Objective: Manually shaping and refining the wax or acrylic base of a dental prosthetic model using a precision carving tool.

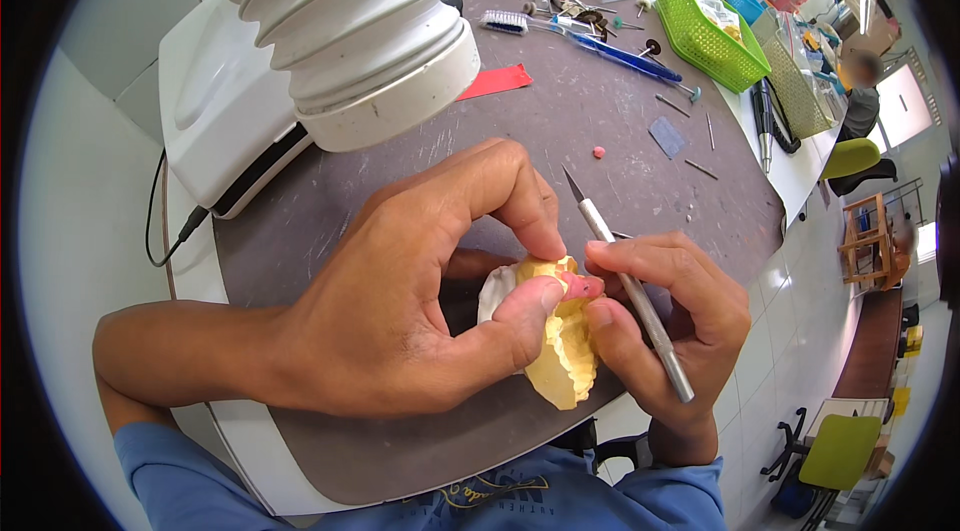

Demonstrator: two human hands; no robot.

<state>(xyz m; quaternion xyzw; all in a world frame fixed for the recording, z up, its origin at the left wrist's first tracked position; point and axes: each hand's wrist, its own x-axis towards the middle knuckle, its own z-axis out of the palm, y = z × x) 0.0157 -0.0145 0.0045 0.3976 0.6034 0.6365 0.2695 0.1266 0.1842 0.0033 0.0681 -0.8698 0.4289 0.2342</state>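
Observation:
Close to my body, my left hand [410, 271] grips a yellow dental cast [566, 363] that has a white plaster part [494, 293] on its left side. Thumb and forefinger pinch its upper end, where a small pink piece, like wax or gum-coloured resin [584, 287], sits on the cast. My right hand [685, 306] is closed around a silver craft knife [645, 306], whose pointed blade slants up and away from the cast. The right thumb and forefinger tips lie at the pink piece and the cast's right edge. My left fingers partly hide the cast.
A white ribbed suction hose [350, 21] hangs over the mat's far left, beside a white machine [225, 101]. Farther back lie a blue toothbrush [600, 46], several burs, a red strip [497, 82] and a pink lump [599, 152]. A green basket [705, 36] and handpiece [764, 126] stand right.

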